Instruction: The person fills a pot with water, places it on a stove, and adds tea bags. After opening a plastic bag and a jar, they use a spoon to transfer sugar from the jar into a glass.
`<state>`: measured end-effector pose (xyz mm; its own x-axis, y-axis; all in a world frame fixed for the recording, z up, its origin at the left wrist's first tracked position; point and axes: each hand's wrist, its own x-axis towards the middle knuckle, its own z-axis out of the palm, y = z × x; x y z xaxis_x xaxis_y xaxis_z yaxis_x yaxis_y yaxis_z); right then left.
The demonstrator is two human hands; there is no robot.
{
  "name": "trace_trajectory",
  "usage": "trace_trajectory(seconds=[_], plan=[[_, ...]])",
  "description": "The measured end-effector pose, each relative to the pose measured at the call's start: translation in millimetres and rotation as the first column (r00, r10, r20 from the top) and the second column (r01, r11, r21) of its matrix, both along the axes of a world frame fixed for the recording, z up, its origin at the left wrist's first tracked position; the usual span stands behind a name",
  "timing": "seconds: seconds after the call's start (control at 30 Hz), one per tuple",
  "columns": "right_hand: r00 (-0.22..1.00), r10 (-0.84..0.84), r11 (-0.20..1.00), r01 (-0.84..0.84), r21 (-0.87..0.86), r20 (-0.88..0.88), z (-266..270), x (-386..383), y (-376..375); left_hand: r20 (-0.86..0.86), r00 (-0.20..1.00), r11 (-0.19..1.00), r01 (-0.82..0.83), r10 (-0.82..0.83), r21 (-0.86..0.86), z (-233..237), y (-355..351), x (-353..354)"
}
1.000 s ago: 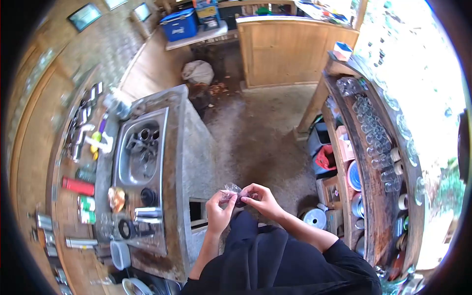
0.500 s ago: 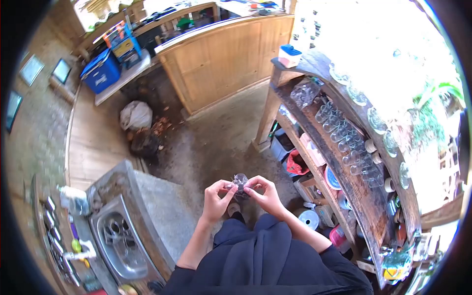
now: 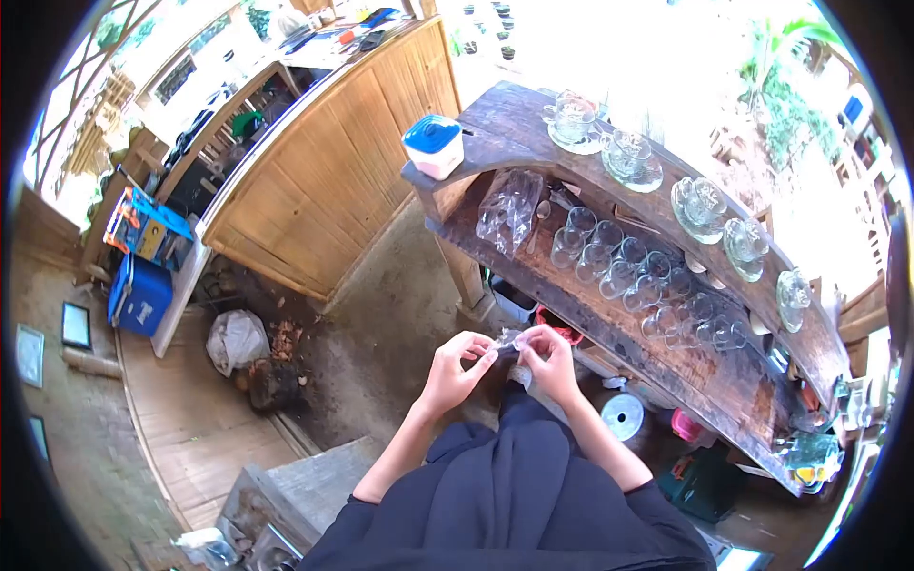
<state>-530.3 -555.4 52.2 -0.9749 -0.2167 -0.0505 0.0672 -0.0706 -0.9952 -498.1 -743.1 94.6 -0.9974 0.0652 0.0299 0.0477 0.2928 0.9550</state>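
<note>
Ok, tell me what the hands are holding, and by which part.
A small crumpled plastic bag, seemingly, pinched at opposite sides by the left hand and right hand; finer detail is too small to tell.

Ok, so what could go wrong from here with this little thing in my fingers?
The small crinkled plastic is pinched only in the fingers of your left hand and right hand, so it could slip and drop.

Glass cups stand along the shelf's upper board; a bump there might topple one.
</note>
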Motion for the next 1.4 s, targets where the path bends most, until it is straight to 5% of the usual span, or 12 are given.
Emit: trace_trajectory(seconds=[0.23,0.33,0.4,0.43,0.47,0.67,0.83,1.0,1.17,1.23,1.4], plan=[[0.997,0.002,0.997,0.004,0.08,-0.074,-4.3,-94.1,3.1,0.0,1.0,0.988,-0.03,0.03,-0.15,-13.0,-2.6,-101.0],[0.996,0.046,0.999,-0.046,0.008,-0.073,-14.3,-125.4,-3.6,-0.134,0.991,0.927,-0.072,0.024,-0.368,-26.1,-15.2,-144.1],[0.966,0.139,0.957,-0.074,-0.281,0.219,-23.3,-146.5,-8.6,-0.16,0.985,0.866,-0.03,-0.058,-0.498,-37.8,-25.8,-173.5],[0.927,0.108,0.924,0.04,-0.379,0.361,-33.4,-154.8,-16.2,-0.172,0.978,0.826,0.002,-0.119,-0.564,-41.4,-29.7,-187.8],[0.916,0.158,0.891,0.029,-0.453,0.369,-39.3,-162.1,-16.6,-0.184,0.965,0.779,0.031,-0.186,-0.626,-44.5,-33.5,-201.7],[0.815,0.099,0.838,0.241,-0.489,0.571,-51.8,-181.3,-38.5,-0.22,0.882,0.689,0.148,-0.416,-0.71,-69.0,-54.9,-267.2],[0.789,-0.296,0.901,0.418,-0.118,0.538,-50.7,-191.7,-56.1,-0.238,0.819,0.676,0.228,-0.523,-0.701,-81.5,-69.1,-290.6],[0.794,-0.305,0.936,0.351,0.014,0.526,-50.5,-197.4,-87.8,-0.28,0.77,0.723,0.314,-0.573,-0.615,-85.1,-75.0,-299.0],[0.817,-0.524,0.849,0.525,0.068,0.239,-76.7,-198.5,-113.5,-0.33,0.749,0.752,0.325,-0.575,-0.574,-85.2,-87.6,-295.7],[0.866,-0.496,0.78,0.476,0.406,-0.063,-89.2,-197.2,-107.1,-0.332,0.737,0.742,0.33,-0.589,-0.583,-83.0,-90.5,-293.9],[0.874,-0.459,0.599,0.438,0.67,-0.161,-45.8,-193.0,-113.9,-0.323,0.727,0.732,0.35,-0.605,-0.584,-88.9,-94.3,-294.3]])
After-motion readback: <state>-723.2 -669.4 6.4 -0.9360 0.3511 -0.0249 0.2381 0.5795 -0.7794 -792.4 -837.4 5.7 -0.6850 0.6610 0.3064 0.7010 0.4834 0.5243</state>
